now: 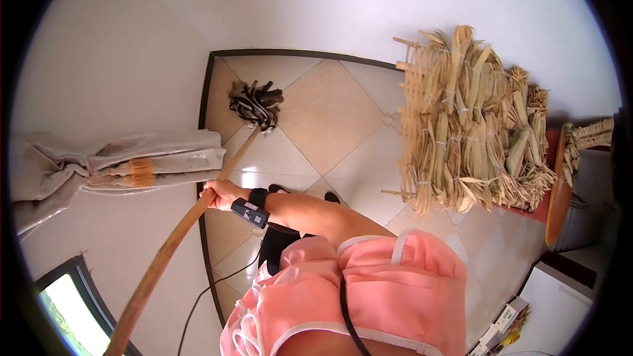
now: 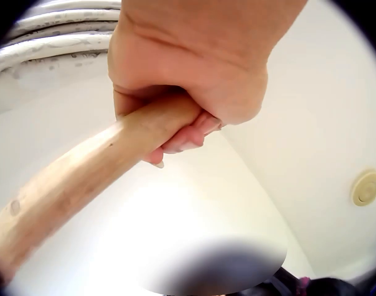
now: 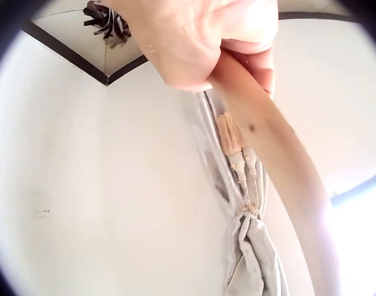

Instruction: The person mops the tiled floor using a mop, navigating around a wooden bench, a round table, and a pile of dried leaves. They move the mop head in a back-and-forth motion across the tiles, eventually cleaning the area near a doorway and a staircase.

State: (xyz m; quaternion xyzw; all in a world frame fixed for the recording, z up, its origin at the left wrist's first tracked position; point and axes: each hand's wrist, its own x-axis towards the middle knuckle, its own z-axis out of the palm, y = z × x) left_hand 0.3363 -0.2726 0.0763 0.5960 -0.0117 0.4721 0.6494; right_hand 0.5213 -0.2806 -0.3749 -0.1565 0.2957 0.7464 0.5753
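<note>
- Mop, with its striped dark and pale cloth head (image 1: 256, 104) on the tiled floor (image 1: 323, 118), near the corner where dark skirting (image 1: 205, 92) meets; its long wooden handle (image 1: 173, 242) slants down and left across the head view, slightly bent.
- Right hand (image 1: 223, 195) closed round the handle partway along it, fingers curled over the wood; a black device (image 1: 250, 212) sits strapped at that wrist.
- Left hand (image 2: 188, 68) also wrapped round the handle, seen only in the left wrist view, fingers curled under the wood, thick handle running out toward the lower left.
- Curtain (image 1: 158, 142), pale and gathered, beside the right hand, with an orange-beige tassel (image 1: 140, 173).
- Window (image 1: 76, 310), bright, in a dark frame at the lower left of the head view.
- Bundles of dried leaves (image 1: 468, 125), tied in rows, on the right, partly over a red surface (image 1: 527, 214); a rounded wooden edge (image 1: 558, 204) stands just beside them.
- Person in a pink garment with white trim (image 1: 402, 290), a black cable (image 1: 346, 310) crossing the front; dark shoe tips (image 1: 331, 197) show on the floor.
- Round beige fitting (image 2: 366, 187) on a white surface in the left wrist view.
</note>
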